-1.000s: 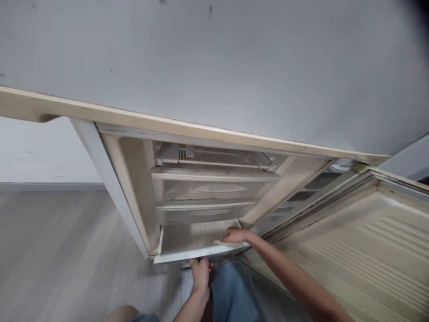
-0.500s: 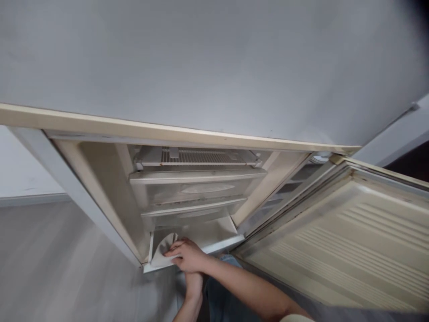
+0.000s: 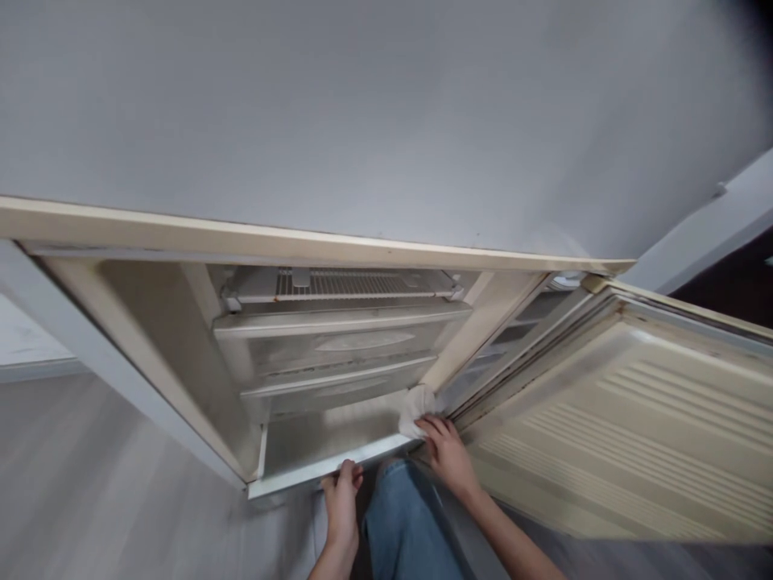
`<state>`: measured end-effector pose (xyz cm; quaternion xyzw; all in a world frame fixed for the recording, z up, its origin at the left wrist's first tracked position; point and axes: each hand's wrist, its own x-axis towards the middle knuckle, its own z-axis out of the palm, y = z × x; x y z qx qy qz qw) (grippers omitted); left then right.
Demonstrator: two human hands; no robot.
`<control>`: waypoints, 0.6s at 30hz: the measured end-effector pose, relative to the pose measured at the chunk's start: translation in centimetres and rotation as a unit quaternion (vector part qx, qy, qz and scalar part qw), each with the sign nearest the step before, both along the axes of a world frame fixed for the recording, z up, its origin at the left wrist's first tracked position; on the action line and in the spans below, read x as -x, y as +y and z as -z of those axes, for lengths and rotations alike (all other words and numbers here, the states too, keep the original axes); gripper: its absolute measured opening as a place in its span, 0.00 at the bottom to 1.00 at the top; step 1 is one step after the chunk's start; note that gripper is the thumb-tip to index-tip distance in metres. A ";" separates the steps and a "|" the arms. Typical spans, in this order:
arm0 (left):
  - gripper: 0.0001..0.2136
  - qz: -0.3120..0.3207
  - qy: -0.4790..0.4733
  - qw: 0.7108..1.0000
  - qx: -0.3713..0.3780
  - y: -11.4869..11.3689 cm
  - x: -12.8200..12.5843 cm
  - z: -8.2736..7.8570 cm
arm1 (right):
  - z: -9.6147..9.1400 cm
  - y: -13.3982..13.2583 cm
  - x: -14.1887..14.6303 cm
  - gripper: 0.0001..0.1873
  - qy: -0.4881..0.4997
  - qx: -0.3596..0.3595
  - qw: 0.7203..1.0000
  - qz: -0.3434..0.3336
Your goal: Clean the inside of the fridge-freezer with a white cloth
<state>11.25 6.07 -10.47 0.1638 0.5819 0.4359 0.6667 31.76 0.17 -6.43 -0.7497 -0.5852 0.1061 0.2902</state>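
I look down at the open lower compartment of a cream-coloured fridge with two closed drawers and a bare floor under them. My right hand presses a white cloth against the compartment's right front corner, fingers lying flat on it. My left hand curls its fingers over the front lip of the compartment's bottom edge. My knee in blue jeans sits between both arms.
The fridge door stands swung open to the right, its ribbed inner panel facing up. A wire shelf lies above the drawers. The grey upper door fills the top. Grey wooden floor spreads to the left.
My right hand has swept the cloth from the left front corner of the compartment floor across to the right corner. The left hand stays at the bottom lip.
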 end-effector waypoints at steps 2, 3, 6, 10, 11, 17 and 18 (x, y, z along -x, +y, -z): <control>0.03 -0.021 -0.035 0.999 0.024 0.1 0.0 -0.4 | 0.2 -0.7 -0.3 0.19 0.066 -0.053 0.991 0.107; 0.03 -0.032 -0.049 0.998 0.035 0.1 0.0 -0.7 | 0.1 -1.0 -0.3 0.19 0.115 -0.086 0.976 0.165; 0.08 -0.042 -0.071 0.996 0.042 0.2 -0.3 -1.2 | -0.4 -2.0 0.4 0.27 0.270 -0.176 0.891 0.321; 0.10 -0.044 -0.075 0.995 0.048 0.6 -0.6 -1.6 | -1.3 -2.9 1.6 0.28 0.460 -0.209 0.787 0.355; 0.09 -0.045 -0.075 0.995 0.050 0.8 -0.5 -1.7 | -1.3 -3.0 1.8 0.27 0.498 -0.206 0.770 0.342; 0.07 -0.029 -0.092 0.995 0.031 3.5 0.4 -2.4 | -0.9 -3.3 2.5 0.19 0.644 -0.221 0.642 0.353; 0.08 -0.022 -0.094 0.995 0.027 4.0 0.5 -2.5 | -0.8 -3.3 2.6 0.20 0.666 -0.227 0.615 0.356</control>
